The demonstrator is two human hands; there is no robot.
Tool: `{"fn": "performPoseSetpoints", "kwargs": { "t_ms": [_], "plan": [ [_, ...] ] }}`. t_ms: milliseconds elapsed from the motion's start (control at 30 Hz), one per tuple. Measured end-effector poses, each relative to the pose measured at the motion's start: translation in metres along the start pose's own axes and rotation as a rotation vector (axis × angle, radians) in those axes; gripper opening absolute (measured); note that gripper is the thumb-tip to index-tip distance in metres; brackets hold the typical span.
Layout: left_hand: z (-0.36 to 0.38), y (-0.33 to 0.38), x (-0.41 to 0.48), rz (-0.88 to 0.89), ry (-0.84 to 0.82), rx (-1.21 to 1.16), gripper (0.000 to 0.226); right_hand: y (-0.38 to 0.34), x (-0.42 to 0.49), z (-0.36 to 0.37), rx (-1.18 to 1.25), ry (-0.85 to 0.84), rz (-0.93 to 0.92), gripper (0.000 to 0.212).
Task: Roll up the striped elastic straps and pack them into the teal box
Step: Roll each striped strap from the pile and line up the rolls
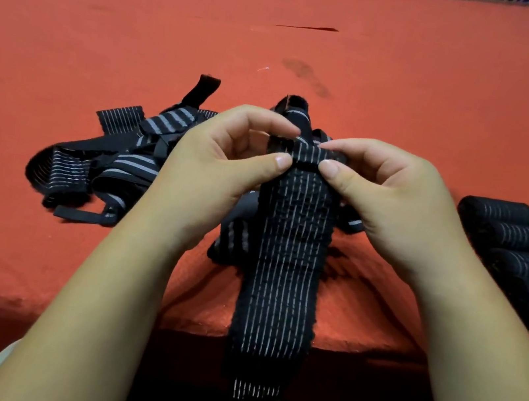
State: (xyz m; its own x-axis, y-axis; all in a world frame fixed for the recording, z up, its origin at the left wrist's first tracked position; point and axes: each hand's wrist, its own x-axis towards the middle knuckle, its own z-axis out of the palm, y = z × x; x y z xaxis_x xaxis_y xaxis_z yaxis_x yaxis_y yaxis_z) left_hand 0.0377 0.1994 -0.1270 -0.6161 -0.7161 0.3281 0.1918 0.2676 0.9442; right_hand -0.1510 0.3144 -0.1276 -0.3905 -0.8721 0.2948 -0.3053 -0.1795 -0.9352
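Right now both the left hand and right hand pinch the far end of the strap, whose length trails straight back toward the person.

2 bare forearms come in from the lower corners and converge toward the centre: the left forearm and the right forearm, wrists roughly in line with them. The left hand and right hand face each other (thumbs nearest the camera). Each pinches the top fold of the black elastic strap with thin white stripes between thumb and curled fingers. The 2 thumb tips sit close together, nails up, with a narrow gap between them.
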Motion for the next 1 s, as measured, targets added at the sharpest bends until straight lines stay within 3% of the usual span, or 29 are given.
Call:
{"fn": "performPoseSetpoints", "kwargs": {
  "t_ms": [100,200,433,767,1000],
  "plan": [
    [-0.0006,-0.0004,0.0009,-0.062,0.020,0.011,0.035,0.0035,0.0011,-0.0001,-0.083,0.000,-0.035,0.014],
    [-0.0012,0.0003,0.0025,-0.081,-0.011,0.036,0.024,0.0048,0.0015,0.0004,-0.107,0.009,-0.064,0.016],
    [-0.0024,-0.0002,0.0049,-0.134,0.010,-0.104,0.028,0.0006,0.0003,-0.0021,-0.011,-0.059,-0.038,0.024],
    [-0.0037,0.0030,0.0089,-0.284,-0.003,-0.066,0.024,0.0044,0.0012,0.0072,0.140,0.100,-0.003,0.030],
    [0.0021,0.0023,0.0084,-0.258,0.034,-0.097,0.015,0.0023,-0.0045,0.0012,0.053,0.040,-0.008,0.028]
  ]
}}
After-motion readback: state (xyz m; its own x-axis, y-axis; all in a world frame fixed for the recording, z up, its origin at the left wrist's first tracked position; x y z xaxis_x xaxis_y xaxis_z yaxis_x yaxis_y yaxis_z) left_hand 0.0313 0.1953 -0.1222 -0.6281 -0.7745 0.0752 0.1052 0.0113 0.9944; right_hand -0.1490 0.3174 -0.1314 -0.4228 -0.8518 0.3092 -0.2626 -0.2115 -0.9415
